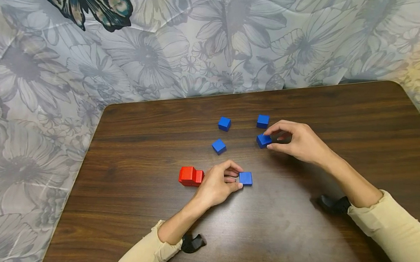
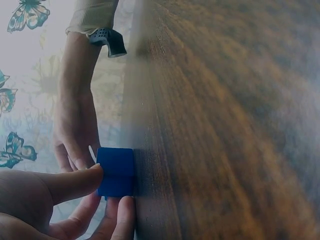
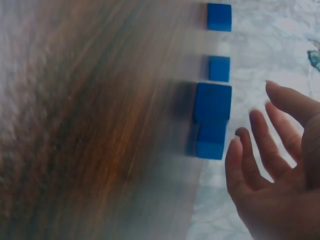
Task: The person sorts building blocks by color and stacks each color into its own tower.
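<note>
My left hand (image 1: 215, 183) pinches a blue cube (image 1: 245, 179) between thumb and fingers on the table. In the left wrist view, the thumb presses one side of the blue cube (image 2: 116, 185) and the fingertips lie along another. Farther back, my right hand (image 1: 297, 142) hovers with thumb and forefinger spread around a second blue cube (image 1: 264, 141). From the right wrist view, the fingers of that hand (image 3: 280, 165) are loosely bent with a gap between them and the nearest blue cube (image 3: 213, 101). Just left of my left hand sit red blocks (image 1: 187, 175), partly hidden by it.
Behind the hands lie other blue cubes: one at the back right (image 1: 263, 121), one at the back left (image 1: 224, 124) and one nearer (image 1: 219, 146). The brown wooden table (image 1: 142, 143) ends at a flower-patterned cloth (image 1: 146, 58). Black straps hang at both wrists.
</note>
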{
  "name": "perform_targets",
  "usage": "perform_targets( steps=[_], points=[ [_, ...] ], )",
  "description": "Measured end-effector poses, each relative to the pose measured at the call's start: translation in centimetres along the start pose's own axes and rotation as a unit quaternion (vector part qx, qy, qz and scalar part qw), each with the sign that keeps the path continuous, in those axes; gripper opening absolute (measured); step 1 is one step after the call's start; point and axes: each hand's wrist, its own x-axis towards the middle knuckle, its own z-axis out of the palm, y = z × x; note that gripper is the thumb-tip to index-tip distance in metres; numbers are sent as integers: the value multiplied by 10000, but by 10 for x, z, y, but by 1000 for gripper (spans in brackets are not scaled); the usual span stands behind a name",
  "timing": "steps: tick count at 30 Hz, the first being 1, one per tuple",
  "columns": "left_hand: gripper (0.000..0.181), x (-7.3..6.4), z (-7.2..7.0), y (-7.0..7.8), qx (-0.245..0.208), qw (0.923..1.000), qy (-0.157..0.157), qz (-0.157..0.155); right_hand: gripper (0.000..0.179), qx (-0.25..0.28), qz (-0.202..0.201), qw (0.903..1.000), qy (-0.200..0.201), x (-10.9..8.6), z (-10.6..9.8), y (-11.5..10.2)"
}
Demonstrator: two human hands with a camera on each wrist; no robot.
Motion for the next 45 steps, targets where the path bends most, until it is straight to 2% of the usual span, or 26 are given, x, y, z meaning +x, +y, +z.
perform_targets(
  steps=[4, 9, 28, 37, 45],
  points=[
    [30, 0, 0, 0, -16, 10000, -4, 4, 27, 87, 299, 9995, 56, 3, -1, 4],
    [30, 0, 0, 0, -19, 10000, -8, 13, 29, 103, 486, 9987, 57, 6, -2, 8],
    [31, 1, 0, 0, -47, 10000, 0, 56, 31, -40, 592, 9979, -255, 12, 3, 23],
    [30, 1, 0, 0, -53, 10000, -21, 33, 28, 118, 1116, 9928, -418, 14, 4, 23],
    [30, 1, -1, 0, -89, 9999, -47, 9, 27, 207, 1212, 9915, -416, 15, 4, 23]
  ],
)
